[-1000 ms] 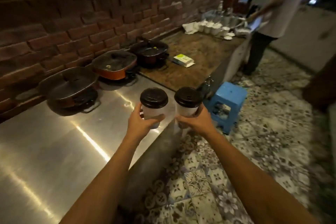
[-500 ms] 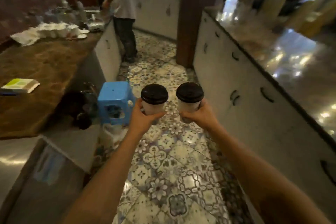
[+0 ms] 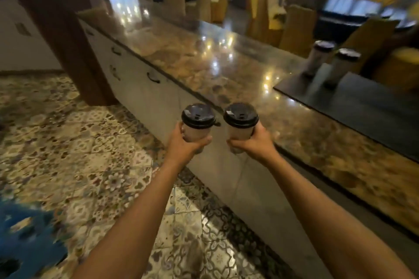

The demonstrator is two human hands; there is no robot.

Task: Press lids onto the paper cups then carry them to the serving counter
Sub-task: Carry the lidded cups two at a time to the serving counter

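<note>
I hold two white paper cups with black lids at chest height, side by side and upright. My left hand (image 3: 183,144) grips the left cup (image 3: 196,128) around its lower body. My right hand (image 3: 255,142) grips the right cup (image 3: 240,125) the same way. Both cups hang over the near edge of a long polished stone serving counter (image 3: 204,59) that runs from far left to near right. Two more lidded cups (image 3: 317,58) (image 3: 340,67) stand on a dark slab (image 3: 362,102) on the counter's right side.
White cabinet fronts with dark handles (image 3: 154,78) face me below the counter. A brown wooden pillar (image 3: 61,31) stands at the left. Patterned floor tiles (image 3: 79,138) cover the floor, with a blue stool (image 3: 27,238) at the lower left. Yellow-covered chairs (image 3: 294,27) stand beyond the counter.
My view has swung right, from the steel worktop with pans, past the aisle, to the stone counter. Both cups have stayed in my hands, held level throughout.
</note>
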